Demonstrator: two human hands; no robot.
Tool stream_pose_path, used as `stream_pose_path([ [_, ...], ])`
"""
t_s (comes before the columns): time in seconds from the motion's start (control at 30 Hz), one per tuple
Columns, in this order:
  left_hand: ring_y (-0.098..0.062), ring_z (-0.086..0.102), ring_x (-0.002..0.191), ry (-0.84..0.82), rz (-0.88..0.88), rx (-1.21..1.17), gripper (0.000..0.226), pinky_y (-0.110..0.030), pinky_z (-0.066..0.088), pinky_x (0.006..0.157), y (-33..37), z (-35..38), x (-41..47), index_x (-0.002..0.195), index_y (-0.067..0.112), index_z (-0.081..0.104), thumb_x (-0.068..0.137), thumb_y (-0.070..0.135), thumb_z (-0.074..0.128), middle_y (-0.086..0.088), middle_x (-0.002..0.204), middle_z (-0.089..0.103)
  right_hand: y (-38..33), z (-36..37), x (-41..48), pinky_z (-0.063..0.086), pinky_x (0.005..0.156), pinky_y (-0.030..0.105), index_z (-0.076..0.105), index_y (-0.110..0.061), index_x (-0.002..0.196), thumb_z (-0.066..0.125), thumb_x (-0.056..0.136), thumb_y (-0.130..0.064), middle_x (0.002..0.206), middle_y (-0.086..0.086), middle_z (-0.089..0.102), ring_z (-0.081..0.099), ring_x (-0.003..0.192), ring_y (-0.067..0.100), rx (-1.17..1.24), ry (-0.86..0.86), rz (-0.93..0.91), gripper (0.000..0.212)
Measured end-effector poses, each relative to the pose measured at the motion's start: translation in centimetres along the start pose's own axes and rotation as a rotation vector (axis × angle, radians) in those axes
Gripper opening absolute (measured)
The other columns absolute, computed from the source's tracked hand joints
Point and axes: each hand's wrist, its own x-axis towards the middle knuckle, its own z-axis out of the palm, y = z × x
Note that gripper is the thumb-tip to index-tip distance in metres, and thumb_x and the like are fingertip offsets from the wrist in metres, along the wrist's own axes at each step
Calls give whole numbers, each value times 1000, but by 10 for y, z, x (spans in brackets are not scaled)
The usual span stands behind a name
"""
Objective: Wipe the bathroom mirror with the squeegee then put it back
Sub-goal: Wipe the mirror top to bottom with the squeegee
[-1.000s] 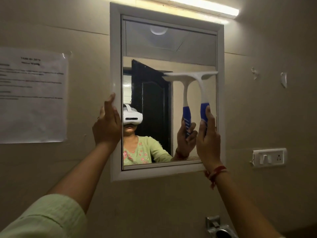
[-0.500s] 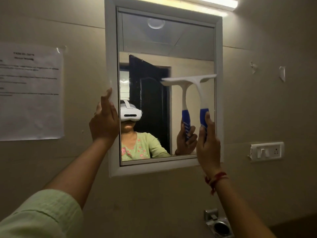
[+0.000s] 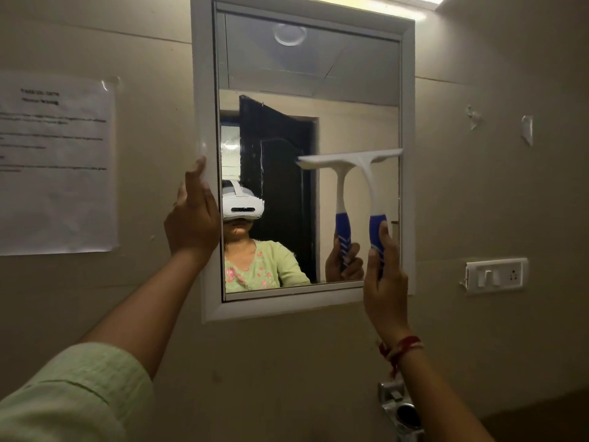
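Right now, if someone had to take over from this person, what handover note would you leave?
Left hand: open, flat on the mirror's left frame edge, steadying it.
Right hand: fingers closed on the blue grip of the squeegee.
Squeegee: blade against the right half of the glass, about mid-height.
Done: cannot tell how much glass is wiped; streaks show near the middle.
Left: finish this stroke, cover the remaining glass, return the squeegee; its storage place is not visible.

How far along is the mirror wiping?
Partway, it seems. The right hand holds the squeegee by its blue grip, blade against the right half of the mirror, about mid-height. The left hand rests on the white frame. Streaks show on the glass left of the blade, so that side looks unwiped. Left: the lower right, the left side, then putting the squeegee back.
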Motion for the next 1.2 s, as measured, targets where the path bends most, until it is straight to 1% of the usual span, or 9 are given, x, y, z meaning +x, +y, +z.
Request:
stream_pose_path([
  [0.1,-39,60,74,-3,6,2,35,-30,32,58,0,0,-1,135,25,33,100,23,29,-13,123,58,3,-3,-21,43,49,8,16,-45,138,33,95,-26,85,-2,53,53,59,0,10,-32,-1,50],
  [0.33,-37,60,73,4,6,-1,35,-30,31,58,0,1,-1,135,25,33,100,23,29,-13,124,57,-3,-4,4,43,54,5,14,-47,137,34,95,-28,76,-13,46,52,61,-2,3,10,22,50],
  [0.53,-40,60,81,2,-8,-7,35,-32,34,62,1,0,0,135,24,34,100,24,29,-13,125,56,5,-12,-61,43,38,18,15,-45,137,36,94,-21,61,-8,48,52,50,15,26,-92,103,53],
  [0.6,-41,60,81,3,-4,-3,36,-32,34,62,2,0,0,135,24,34,100,24,29,-13,124,56,3,-13,-54,44,39,17,17,-45,137,35,94,-23,64,-10,51,52,49,12,23,-90,96,52],
  [0.7,-41,59,83,5,-12,-5,35,-32,34,63,2,0,0,135,25,34,100,23,29,-12,125,56,-4,-9,-26,43,50,6,23,-34,140,38,97,-17,86,-10,54,53,58,0,31,-52,69,49],
  [0.77,-41,59,84,6,-15,-5,35,-32,33,63,2,0,-1,135,25,34,100,24,29,-13,124,56,-7,-7,-17,42,49,4,23,-32,141,38,97,-17,83,-9,52,52,56,-1,36,-47,70,49],
  [0.87,-40,59,85,3,-17,-9,36,-32,34,64,3,-1,0,136,24,34,100,25,28,-11,127,55,-5,-11,-36,45,49,8,22,-41,138,36,95,-24,83,-18,51,53,55,5,45,-65,107,48],
  [1.0,-39,59,87,-2,-18,-7,37,-31,33,64,4,-1,-1,136,22,35,100,23,29,-10,128,54,-2,-20,-79,42,39,17,15,-48,135,34,91,-31,65,-3,51,50,48,12,42,-121,164,51],
  [1.2,-43,58,86,-16,-30,2,37,-35,35,64,3,-1,0,136,25,33,99,24,28,-11,127,54,-11,-26,-44,47,42,23,19,-48,138,34,93,-34,70,-6,52,50,50,20,72,-85,116,48],
])
